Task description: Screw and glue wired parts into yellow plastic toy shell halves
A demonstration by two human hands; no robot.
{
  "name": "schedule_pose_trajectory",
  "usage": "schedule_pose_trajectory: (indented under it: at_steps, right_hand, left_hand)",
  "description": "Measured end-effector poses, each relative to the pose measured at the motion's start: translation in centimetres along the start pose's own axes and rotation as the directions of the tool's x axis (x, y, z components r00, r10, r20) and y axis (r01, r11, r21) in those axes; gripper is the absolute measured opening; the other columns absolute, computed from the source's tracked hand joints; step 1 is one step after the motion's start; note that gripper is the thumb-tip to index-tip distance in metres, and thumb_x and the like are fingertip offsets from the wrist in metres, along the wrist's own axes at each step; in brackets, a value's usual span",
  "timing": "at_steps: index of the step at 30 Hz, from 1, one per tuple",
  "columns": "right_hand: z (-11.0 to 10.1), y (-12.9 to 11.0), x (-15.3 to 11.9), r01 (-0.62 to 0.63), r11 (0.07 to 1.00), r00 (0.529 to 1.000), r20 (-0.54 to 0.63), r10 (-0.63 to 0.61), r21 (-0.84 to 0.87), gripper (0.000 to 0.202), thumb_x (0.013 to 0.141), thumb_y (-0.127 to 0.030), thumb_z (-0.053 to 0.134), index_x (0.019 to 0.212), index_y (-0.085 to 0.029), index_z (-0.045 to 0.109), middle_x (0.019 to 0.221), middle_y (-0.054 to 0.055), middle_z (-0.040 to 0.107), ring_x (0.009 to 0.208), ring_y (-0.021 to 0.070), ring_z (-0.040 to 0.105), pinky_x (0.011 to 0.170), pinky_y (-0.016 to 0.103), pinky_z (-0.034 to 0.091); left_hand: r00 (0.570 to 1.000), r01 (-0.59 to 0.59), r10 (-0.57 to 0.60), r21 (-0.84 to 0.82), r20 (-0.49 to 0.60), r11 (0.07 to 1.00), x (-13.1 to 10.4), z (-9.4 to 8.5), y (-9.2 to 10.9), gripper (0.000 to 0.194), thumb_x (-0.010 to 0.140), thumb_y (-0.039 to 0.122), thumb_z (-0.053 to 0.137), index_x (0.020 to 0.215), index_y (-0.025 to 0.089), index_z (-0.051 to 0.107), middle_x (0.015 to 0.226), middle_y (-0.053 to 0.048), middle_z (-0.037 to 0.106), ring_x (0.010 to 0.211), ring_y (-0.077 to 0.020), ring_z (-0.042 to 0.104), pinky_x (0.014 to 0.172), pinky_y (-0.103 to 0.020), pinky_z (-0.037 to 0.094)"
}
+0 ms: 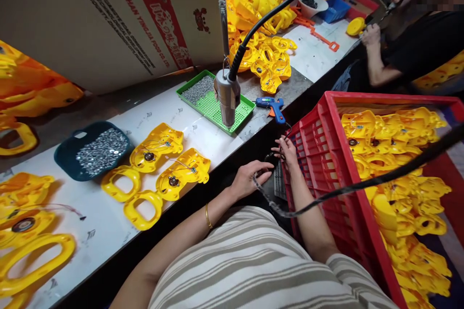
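- Currently, the dark cord [355, 185] loops slackly near the middle of the frame, between the bench [97, 253] and the red crate [319, 154], then runs across the crate to the right edge.
- The left hand [247, 179] has bent fingers with the cord against them; the right hand [287, 153] curls loosely by a thin dark stretch of cord. I cannot tell how firmly either grips.
- That slack could snag on the crate's rim if pulled sideways, dragging out yellow shells [375, 130].
- The blue glue gun [271, 105] lies by the bench edge, so a tug on its lead might topple it.
- Two open yellow casings [157, 149] with loose wires sit near that edge, left of centre; a swinging left forearm might knock them.
- The green tray [213, 108], upper centre, has small screws [197, 89] heaped at its far left; a power screwdriver [227, 99] hangs over it.
- The dark bowl [67, 159], left of centre, holds shiny metal bits [99, 152].
- The white bowl [315, 8], upper right, contains black pieces.
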State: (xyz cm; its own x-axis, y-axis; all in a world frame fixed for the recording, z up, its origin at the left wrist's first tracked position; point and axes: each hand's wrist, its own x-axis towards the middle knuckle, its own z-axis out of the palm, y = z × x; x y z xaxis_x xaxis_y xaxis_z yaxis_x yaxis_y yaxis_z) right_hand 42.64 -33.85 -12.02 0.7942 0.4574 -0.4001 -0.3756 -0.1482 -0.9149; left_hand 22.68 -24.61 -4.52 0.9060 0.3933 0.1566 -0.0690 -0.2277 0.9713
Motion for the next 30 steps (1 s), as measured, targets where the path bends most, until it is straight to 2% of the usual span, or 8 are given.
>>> schedule_pose_trajectory:
  at_steps: [3, 9, 13, 18, 22, 25, 28, 30]
  right_hand:
    - [-1.1, -0.3, -0.7, -0.048, 0.995, 0.999, -0.002, 0.049, 0.088, 0.044, 0.084, -0.058, 0.054, 0.114, -0.025, 0.052, 0.112, 0.004, 0.065, 0.078, 0.0158, 0.072, 0.052, 0.023, 0.058]
    - [-2.9, 0.8, -1.9, -0.087, 0.976, 0.985, -0.13, 0.114, 0.197, 0.035, 0.089, -0.054, 0.046, 0.108, -0.026, 0.053, 0.098, 0.0, 0.065, 0.084, 0.0142, 0.07, 0.063, 0.026, 0.059]
    - [-3.3, 2.2, -2.6, -0.117, 0.967, 0.968, -0.192, 0.162, 0.227, 0.038, 0.096, -0.053, 0.028, 0.112, -0.027, 0.05, 0.107, 0.002, 0.062, 0.091, 0.0124, 0.069, 0.073, 0.028, 0.059]
    - [-2.1, 3.9, -3.4, -0.21, 0.972, 0.958, -0.177, 0.225, 0.102, 0.035, 0.098, -0.042, 0.046, 0.122, -0.018, 0.051, 0.112, 0.007, 0.061, 0.089, 0.0156, 0.066, 0.073, 0.031, 0.058]
    - [-0.5, 4.9, -4.4, -0.249, 0.959, 0.968, -0.077, 0.24, -0.135, 0.037, 0.096, -0.038, 0.055, 0.124, -0.015, 0.053, 0.113, 0.008, 0.061, 0.089, 0.0161, 0.063, 0.073, 0.033, 0.057]
    - [0.7, 4.9, -5.5, -0.22, 0.905, 0.959, 0.089, 0.269, -0.364, 0.032, 0.096, -0.037, 0.056, 0.118, -0.014, 0.057, 0.104, 0.006, 0.063, 0.081, 0.0134, 0.063, 0.069, 0.03, 0.057]
    - [2.2, 4.0, -6.9, -0.087, 0.821, 0.914, 0.282, 0.29, -0.564, 0.021, 0.092, -0.03, 0.062, 0.103, -0.013, 0.064, 0.085, 0.002, 0.065, 0.068, 0.0107, 0.06, 0.064, 0.026, 0.053]
    - [3.6, 2.6, -8.0, 0.041, 0.763, 0.881, 0.383, 0.277, -0.645, 0.01, 0.085, -0.021, 0.068, 0.092, -0.015, 0.069, 0.076, -0.001, 0.066, 0.064, 0.0106, 0.059, 0.065, 0.025, 0.048]
  left_hand:
    - [0.997, -0.075, 0.075, 0.041, -0.004, 0.996, -0.4, 0.4, 0.2, 0.025, 0.089, 0.032, 0.061, 0.108, 0.018, 0.069, 0.083, -0.004, 0.069, 0.063, -0.0094, 0.056, 0.059, -0.02, 0.044]
    - [0.997, 0.024, -0.034, -0.13, -0.074, 0.991, -0.8, 0.8, 1.1, 0.027, 0.089, 0.036, 0.062, 0.109, 0.017, 0.065, 0.08, -0.002, 0.067, 0.06, -0.0082, 0.057, 0.055, -0.019, 0.045]
    - [0.999, 0.015, -0.019, -0.094, -0.048, 0.995, -1.0, 0.8, 1.6, 0.029, 0.09, 0.032, 0.061, 0.114, 0.017, 0.064, 0.086, -0.004, 0.069, 0.063, -0.0088, 0.06, 0.055, -0.018, 0.046]
    - [0.999, -0.039, 0.039, 0.032, -0.003, 0.999, -1.8, 0.9, 1.4, 0.026, 0.09, 0.027, 0.06, 0.113, 0.017, 0.067, 0.105, -0.008, 0.071, 0.078, -0.012, 0.066, 0.061, -0.019, 0.052]
    - [0.998, -0.047, 0.043, 0.102, 0.037, 0.994, -2.9, 0.3, 1.2, 0.022, 0.092, 0.024, 0.055, 0.104, 0.017, 0.072, 0.107, -0.009, 0.071, 0.092, -0.0153, 0.068, 0.061, -0.018, 0.053]
    - [0.997, 0.03, -0.04, 0.152, 0.063, 0.988, -4.3, -1.4, 2.0, 0.023, 0.092, 0.026, 0.054, 0.105, 0.019, 0.073, 0.117, -0.011, 0.07, 0.099, -0.0175, 0.069, 0.058, -0.017, 0.054]
    - [0.992, 0.097, -0.112, 0.217, 0.059, 0.971, -6.5, -4.2, 3.6, 0.024, 0.092, 0.029, 0.057, 0.108, 0.021, 0.073, 0.122, -0.01, 0.069, 0.103, -0.019, 0.07, 0.066, -0.02, 0.057]
    - [0.991, 0.122, -0.134, 0.273, 0.026, 0.954, -8.4, -6.2, 4.7, 0.02, 0.091, 0.028, 0.059, 0.102, 0.022, 0.075, 0.109, -0.006, 0.074, 0.097, -0.0174, 0.071, 0.078, -0.023, 0.058]
